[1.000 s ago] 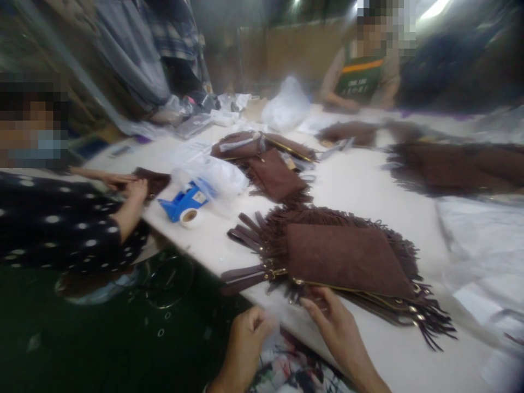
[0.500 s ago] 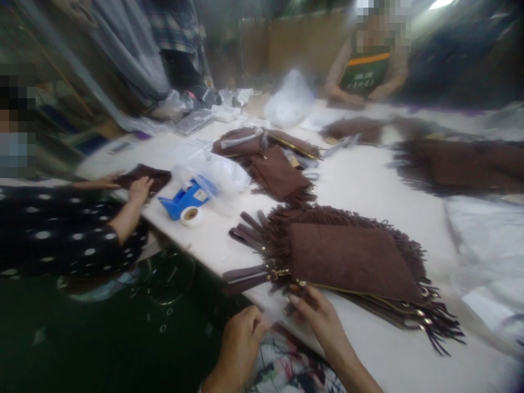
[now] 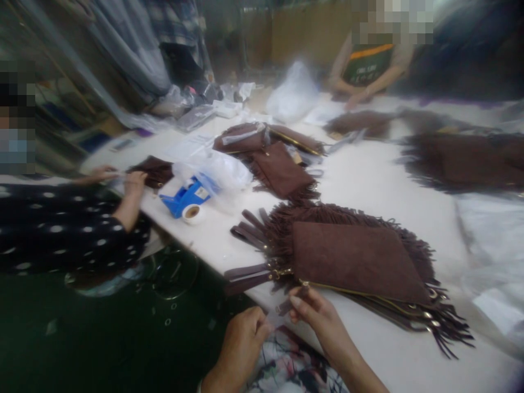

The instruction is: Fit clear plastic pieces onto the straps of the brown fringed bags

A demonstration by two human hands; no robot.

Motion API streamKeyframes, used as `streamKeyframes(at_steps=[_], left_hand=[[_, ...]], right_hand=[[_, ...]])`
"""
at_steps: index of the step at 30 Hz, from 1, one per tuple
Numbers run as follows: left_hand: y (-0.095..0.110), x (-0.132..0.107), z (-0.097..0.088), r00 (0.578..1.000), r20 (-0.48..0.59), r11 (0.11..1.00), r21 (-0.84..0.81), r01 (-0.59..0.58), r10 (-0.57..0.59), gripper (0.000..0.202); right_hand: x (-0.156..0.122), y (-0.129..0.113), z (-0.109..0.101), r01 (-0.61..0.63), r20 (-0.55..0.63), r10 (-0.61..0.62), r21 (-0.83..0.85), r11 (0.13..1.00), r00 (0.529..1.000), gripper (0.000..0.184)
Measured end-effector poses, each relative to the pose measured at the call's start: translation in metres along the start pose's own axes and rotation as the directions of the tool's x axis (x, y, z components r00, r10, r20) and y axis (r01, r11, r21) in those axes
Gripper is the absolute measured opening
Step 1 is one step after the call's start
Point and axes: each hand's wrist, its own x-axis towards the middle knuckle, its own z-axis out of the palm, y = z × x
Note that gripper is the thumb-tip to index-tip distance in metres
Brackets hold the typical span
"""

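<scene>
A brown fringed clutch bag (image 3: 356, 262) lies on top of a stack of similar bags near the table's front edge, its gold zipper toward me. My right hand (image 3: 317, 311) is at its near left corner, thumb and fingers pinched on a short brown zipper pull strap (image 3: 285, 307). Just left of it, my left hand (image 3: 241, 341) is closed, thumb against the curled fingers. A small piece of clear plastic (image 3: 273, 317) shows at its fingertips, blurred. Brown wrist straps (image 3: 248, 275) with gold clasps stick out from the stack's left side.
A blue tape dispenser (image 3: 186, 197) stands by a clear plastic bag (image 3: 227, 172). More brown bags (image 3: 282, 169) lie behind, others (image 3: 483, 164) at right. White bags (image 3: 487, 240) are at the right. A co-worker's hand (image 3: 135, 183) touches a brown bag at left; another person (image 3: 368, 68) stands across.
My right hand's fingers now show pinched on the zipper pull, with the strap clearer between my hands. The co-worker at left has shifted their hands and bag; the view has moved slightly.
</scene>
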Motion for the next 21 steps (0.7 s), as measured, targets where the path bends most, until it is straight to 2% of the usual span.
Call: streamKeyframes(at_steps=[3, 6, 12, 21], left_hand=[[0.002, 0.001, 0.0, 1.0, 0.024, 0.997, -0.072, 0.009, -0.007, 0.017], [-0.003, 0.003, 0.004, 0.995, 0.077, 0.973, -0.217, 0.075, -0.06, 0.016], [-0.019, 0.01, 0.015, 0.979, 0.185, 0.844, -0.509, 0.17, -0.086, 0.016], [0.001, 0.01, 0.014, 0.962, 0.266, 0.783, -0.584, 0.215, -0.066, 0.019]], right_hand=[[0.002, 0.001, -0.002, 0.004, -0.001, -0.004, -0.028, 1.0, 1.0, 0.027], [0.003, 0.001, -0.004, 0.002, 0.002, -0.002, -0.043, 0.999, 1.0, 0.027], [0.004, -0.001, -0.009, 0.009, 0.061, -0.005, -0.067, 0.998, 0.998, 0.025], [0.008, 0.005, -0.019, 0.01, 0.083, 0.002, -0.14, 0.99, 0.997, 0.026]])
